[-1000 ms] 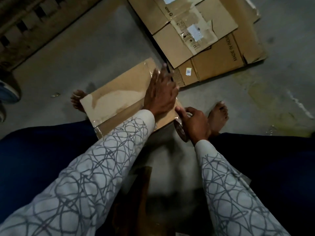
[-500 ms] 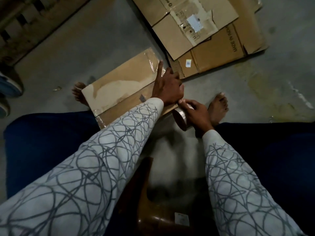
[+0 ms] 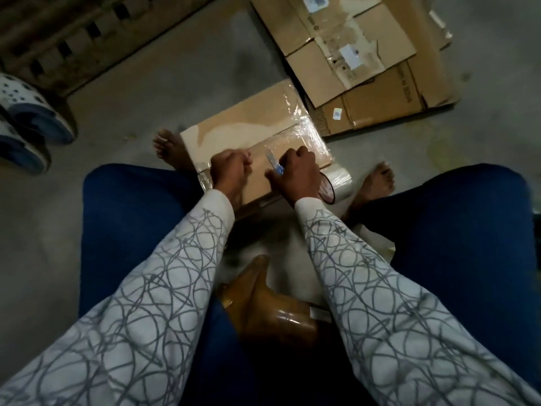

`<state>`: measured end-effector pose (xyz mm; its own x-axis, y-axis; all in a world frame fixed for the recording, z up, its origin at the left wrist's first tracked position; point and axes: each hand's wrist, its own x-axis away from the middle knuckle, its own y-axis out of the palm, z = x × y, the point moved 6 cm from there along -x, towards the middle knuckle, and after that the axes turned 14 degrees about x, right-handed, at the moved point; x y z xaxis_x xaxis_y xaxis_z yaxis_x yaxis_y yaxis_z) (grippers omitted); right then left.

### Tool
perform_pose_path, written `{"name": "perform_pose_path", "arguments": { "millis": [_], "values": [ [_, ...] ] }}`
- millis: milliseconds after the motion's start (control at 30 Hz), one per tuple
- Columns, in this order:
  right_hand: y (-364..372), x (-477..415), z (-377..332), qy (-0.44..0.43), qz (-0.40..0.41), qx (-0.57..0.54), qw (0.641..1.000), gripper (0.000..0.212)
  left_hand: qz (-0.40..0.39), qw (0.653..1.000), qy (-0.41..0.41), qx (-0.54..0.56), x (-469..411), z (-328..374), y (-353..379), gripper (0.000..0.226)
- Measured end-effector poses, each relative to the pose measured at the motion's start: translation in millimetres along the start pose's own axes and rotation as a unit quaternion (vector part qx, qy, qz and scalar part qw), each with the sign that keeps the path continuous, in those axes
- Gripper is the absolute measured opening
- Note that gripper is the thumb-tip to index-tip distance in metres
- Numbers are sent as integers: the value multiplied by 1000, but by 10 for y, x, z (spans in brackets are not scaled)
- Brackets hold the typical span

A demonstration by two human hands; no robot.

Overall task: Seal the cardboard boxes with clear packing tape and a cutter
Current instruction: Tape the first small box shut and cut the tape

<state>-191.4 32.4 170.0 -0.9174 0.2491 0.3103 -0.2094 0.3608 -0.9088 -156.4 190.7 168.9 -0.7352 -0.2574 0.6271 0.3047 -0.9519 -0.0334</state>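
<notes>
A flat cardboard box (image 3: 251, 127) lies on the floor between my feet, with clear tape shining along its right end and near edge. My left hand (image 3: 229, 169) is over the box's near left part, fingers curled, and seems to pinch a strip of clear tape. My right hand (image 3: 295, 174) is over the near right part and grips a cutter (image 3: 273, 162) with a blue handle, blade pointing away from me. The clear tape roll (image 3: 336, 183) lies on its side just right of my right hand, partly hidden by it.
A pile of flattened cardboard boxes (image 3: 366, 54) lies at the back right, touching the box's far corner. Blue and white sandals (image 3: 29, 121) sit at the left. A slatted wooden structure (image 3: 73, 39) runs along the back left. A brown stool (image 3: 269, 312) is under me.
My left hand slid from the box's right end to its near left part and curled. My right hand let go of the tape roll, which now lies on the floor, and holds the cutter.
</notes>
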Motion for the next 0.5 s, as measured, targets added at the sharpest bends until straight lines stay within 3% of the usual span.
{"name": "perform_pose_path", "arguments": {
  "millis": [100, 200, 367, 500],
  "values": [
    [68, 81, 55, 22, 10, 12, 1000, 52, -42, 997, -41, -39, 166, -189, -34, 16],
    [56, 106, 154, 33, -33, 9, 999, 52, -92, 990, -73, -84, 373, -365, 103, 16],
    [-90, 118, 288, 43, -51, -19, 998, 61, -161, 960, -176, -149, 589, -739, 220, 24],
    [-47, 56, 365, 54, -40, -24, 997, 54, -186, 953, -155, -184, 652, -877, 339, 26]
  ]
}}
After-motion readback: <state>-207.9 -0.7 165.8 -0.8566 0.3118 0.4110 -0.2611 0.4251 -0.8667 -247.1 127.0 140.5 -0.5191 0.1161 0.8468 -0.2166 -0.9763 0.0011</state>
